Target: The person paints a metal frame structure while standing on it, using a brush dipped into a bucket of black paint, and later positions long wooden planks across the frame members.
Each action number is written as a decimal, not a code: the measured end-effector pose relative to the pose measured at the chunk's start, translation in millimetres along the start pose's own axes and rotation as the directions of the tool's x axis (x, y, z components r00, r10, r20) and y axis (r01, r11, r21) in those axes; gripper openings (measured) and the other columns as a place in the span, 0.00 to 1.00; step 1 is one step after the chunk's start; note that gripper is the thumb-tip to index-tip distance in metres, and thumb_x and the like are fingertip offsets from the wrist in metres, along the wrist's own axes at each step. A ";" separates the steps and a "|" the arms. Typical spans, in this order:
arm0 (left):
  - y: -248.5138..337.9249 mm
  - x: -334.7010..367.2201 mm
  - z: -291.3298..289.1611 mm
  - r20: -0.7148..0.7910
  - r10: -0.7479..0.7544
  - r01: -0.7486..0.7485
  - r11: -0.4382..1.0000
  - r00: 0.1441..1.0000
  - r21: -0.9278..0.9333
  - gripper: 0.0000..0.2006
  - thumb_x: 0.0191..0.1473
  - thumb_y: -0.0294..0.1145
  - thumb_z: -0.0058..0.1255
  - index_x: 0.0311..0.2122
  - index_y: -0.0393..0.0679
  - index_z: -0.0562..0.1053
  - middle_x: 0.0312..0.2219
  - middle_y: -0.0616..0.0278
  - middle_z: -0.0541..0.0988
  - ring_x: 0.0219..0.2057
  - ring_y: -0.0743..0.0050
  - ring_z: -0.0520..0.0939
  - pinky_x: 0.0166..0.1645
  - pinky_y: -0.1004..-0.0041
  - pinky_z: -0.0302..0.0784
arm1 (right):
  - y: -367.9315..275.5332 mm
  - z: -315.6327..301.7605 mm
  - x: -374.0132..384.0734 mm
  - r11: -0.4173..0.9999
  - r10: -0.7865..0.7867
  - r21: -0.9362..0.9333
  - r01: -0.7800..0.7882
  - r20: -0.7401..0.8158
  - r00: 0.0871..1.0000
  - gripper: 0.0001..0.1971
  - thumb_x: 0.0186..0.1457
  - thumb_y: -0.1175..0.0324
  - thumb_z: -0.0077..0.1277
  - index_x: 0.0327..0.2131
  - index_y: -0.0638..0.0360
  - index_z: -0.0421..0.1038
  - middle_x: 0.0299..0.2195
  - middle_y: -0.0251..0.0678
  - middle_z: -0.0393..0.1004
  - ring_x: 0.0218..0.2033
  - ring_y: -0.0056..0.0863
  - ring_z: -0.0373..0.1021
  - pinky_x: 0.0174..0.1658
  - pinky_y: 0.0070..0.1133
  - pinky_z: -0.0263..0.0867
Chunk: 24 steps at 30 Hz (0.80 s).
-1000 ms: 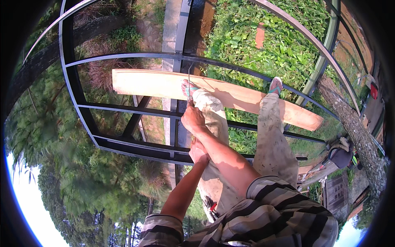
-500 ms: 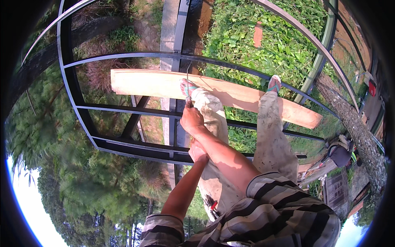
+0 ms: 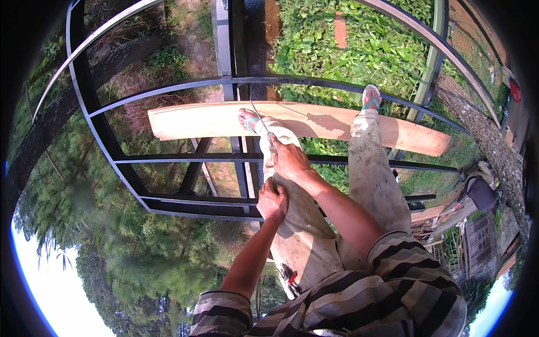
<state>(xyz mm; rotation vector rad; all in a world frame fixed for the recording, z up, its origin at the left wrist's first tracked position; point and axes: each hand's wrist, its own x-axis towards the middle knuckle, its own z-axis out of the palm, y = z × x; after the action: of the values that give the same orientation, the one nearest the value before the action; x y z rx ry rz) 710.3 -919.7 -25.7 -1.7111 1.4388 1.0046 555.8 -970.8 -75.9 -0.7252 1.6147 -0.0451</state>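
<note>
Watching from far off through the head view, I find the right hand (image 3: 291, 161) near the middle of the frame, its fingers wrapped around the near end of a thin rod (image 3: 263, 123). The rod slants toward the upper left, its far end over the plank (image 3: 196, 119), close by the left foot (image 3: 248, 119). Just below, the left hand (image 3: 273, 201) lies against the left trouser leg (image 3: 283, 139), fingers curled; I cannot tell whether they pinch anything.

To manage this well, I would favour a firm grip close to the rod's near end, with the wrist in line so that the tip answers small movements. I would angle that tip away from the toes, since the sandal leaves them bare. The left hand could serve as a brace on the leg. Both feet bear on the plank across the black metal frame (image 3: 140, 159), with greenery below, so I would move slowly, weight even, and never reach past balance.
</note>
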 end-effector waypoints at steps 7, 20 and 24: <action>7.0 -0.8 6.9 0.117 -0.091 0.075 0.988 0.989 0.138 0.31 0.53 0.55 0.53 0.55 0.41 0.71 0.50 0.47 0.78 0.55 0.48 0.77 0.56 0.55 0.73 | -15.4 9.5 -30.4 0.975 -0.051 0.208 0.083 -0.155 0.987 0.33 0.52 0.72 0.50 0.62 0.75 0.59 0.29 0.56 0.79 0.32 0.52 0.78 0.38 0.41 0.75; 12.2 4.3 11.4 0.116 -0.116 0.084 0.966 0.986 0.246 0.34 0.54 0.56 0.53 0.61 0.46 0.67 0.52 0.51 0.77 0.56 0.51 0.75 0.58 0.58 0.73 | 12.5 40.5 -18.4 0.976 -0.116 0.171 0.136 -0.123 0.986 0.36 0.49 0.71 0.55 0.62 0.75 0.59 0.30 0.58 0.79 0.33 0.55 0.78 0.37 0.39 0.77; 27.7 -1.4 0.5 0.066 -0.028 0.016 0.985 0.997 0.173 0.31 0.54 0.54 0.53 0.57 0.45 0.70 0.51 0.51 0.78 0.53 0.49 0.78 0.55 0.55 0.75 | 18.8 16.4 -30.2 0.970 0.017 0.244 0.003 -0.082 0.996 0.34 0.51 0.71 0.50 0.63 0.68 0.60 0.29 0.57 0.78 0.31 0.54 0.77 0.38 0.41 0.73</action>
<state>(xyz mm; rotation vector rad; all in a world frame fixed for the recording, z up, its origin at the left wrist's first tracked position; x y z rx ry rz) 682.9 -923.0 -25.2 -1.5501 1.4171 0.8906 562.6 -935.4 -60.6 -0.5324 1.6556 -0.2681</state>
